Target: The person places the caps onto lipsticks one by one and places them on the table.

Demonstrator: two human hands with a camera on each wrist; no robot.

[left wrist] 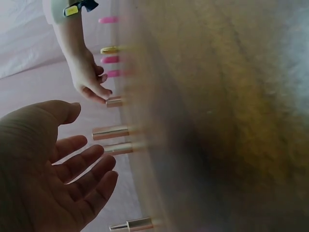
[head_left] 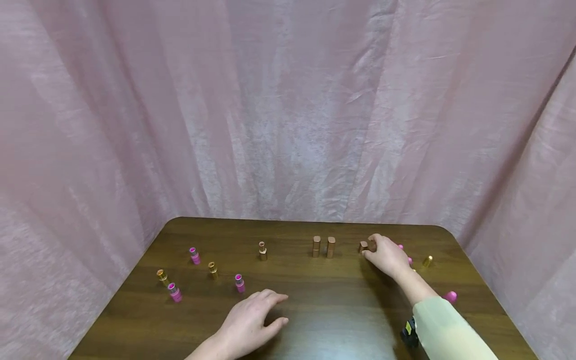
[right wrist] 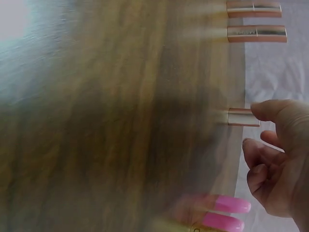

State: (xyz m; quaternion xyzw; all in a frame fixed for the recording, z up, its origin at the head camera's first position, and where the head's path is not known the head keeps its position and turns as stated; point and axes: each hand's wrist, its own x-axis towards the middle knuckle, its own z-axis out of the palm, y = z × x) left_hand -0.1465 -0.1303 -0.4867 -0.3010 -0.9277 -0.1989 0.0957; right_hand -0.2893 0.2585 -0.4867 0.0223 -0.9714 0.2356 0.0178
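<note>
A short copper-coloured lipstick cap (head_left: pixel 363 246) stands upright toward the back right. My right hand (head_left: pixel 388 257) has its thumb and forefinger at the upper end of this cap (right wrist: pixel 243 117), pinching it, with the other fingers curled beneath in the right wrist view. Left of it, two taller copper lipsticks (head_left: pixel 316 246) stand side by side with their caps on. My left hand (head_left: pixel 252 322) hovers above the front middle, thumb and fingers spread apart and holding nothing. Nearest to it stands an uncapped pink lipstick tube (head_left: pixel 240 283).
Several uncapped tubes stand on the left, among them a pink tube (head_left: pixel 174 292), a gold tube (head_left: pixel 213 270) and a copper tube (head_left: pixel 263 251). Right of my right arm are a gold cap (head_left: pixel 428 261) and pink caps (head_left: pixel 450 297), some partly hidden. Pink curtains (head_left: pixel 288 125) surround the wooden table (head_left: pixel 333 305).
</note>
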